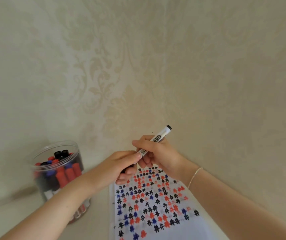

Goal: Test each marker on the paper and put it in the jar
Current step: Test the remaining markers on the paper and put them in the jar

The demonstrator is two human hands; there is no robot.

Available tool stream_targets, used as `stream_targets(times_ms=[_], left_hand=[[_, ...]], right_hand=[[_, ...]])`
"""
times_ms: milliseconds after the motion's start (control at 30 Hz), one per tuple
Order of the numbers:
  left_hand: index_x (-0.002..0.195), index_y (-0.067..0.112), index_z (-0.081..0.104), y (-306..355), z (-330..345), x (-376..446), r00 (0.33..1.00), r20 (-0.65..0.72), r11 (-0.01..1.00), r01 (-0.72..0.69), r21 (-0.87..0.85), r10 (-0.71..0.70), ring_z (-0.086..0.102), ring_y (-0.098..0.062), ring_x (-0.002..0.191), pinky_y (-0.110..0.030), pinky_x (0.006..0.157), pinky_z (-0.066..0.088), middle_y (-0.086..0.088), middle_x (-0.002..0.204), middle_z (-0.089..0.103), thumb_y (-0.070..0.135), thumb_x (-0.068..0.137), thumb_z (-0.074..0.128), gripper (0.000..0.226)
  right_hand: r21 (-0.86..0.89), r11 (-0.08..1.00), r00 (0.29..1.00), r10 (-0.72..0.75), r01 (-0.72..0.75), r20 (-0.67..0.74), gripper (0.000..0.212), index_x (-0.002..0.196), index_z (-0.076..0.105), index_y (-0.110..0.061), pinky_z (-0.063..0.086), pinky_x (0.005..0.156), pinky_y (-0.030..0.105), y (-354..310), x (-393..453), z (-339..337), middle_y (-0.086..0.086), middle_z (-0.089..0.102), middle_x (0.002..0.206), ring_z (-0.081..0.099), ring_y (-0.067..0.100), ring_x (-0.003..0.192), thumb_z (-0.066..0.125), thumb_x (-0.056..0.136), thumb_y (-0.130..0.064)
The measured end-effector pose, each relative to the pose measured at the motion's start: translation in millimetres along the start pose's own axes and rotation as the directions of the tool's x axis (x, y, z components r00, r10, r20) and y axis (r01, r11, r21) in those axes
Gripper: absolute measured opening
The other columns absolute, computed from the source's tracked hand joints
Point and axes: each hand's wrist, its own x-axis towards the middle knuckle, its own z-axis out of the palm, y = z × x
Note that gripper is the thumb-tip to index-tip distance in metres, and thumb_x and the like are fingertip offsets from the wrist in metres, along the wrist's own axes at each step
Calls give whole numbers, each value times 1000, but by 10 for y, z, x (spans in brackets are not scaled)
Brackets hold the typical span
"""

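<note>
surface: pale cream tabletop (8, 217)
left: clear jar (59, 181), markers inside
near right: paper (156, 205), covered in hash marks

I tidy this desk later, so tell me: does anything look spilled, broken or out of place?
Nothing stands out. The jar stands upright with markers inside, the paper lies flat, and both hands hold one marker.

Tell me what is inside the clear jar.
The clear jar holds upright markers with red, blue and black caps. The left forearm covers its lower front, so the jar's base and full count stay hidden.
</note>
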Motion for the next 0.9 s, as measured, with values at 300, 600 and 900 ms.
stream_targets(times_ms=[300,600,900], left_hand=[[89,12,57,133,41,-477,982,190,947,74,-312,-14,22,-4,42,-15,39,21,6,57,30,34,96,48,25],[93,22,61,6,118,-682,975,220,901,131,-414,-40,18,-3,41,-14,37,15,9,57,20,39,92,50,21],[87,40,62,-260,365,-743,958,213,881,263,-393,-191,9,-9,45,-16,39,12,5,57,10,54,91,44,23]], right_hand=[[-42,993,973,115,-109,199,21,72,55,-5,27,42,22,-335,-339,264,10,50,54,39,15,44,60,91,-15],[30,975,934,202,-220,296,21,71,53,-6,39,44,16,-304,-442,343,0,47,48,45,10,44,55,91,-12],[8,939,909,331,-344,253,19,67,59,-6,38,50,21,72,-474,261,8,40,54,44,16,47,63,81,-17]])
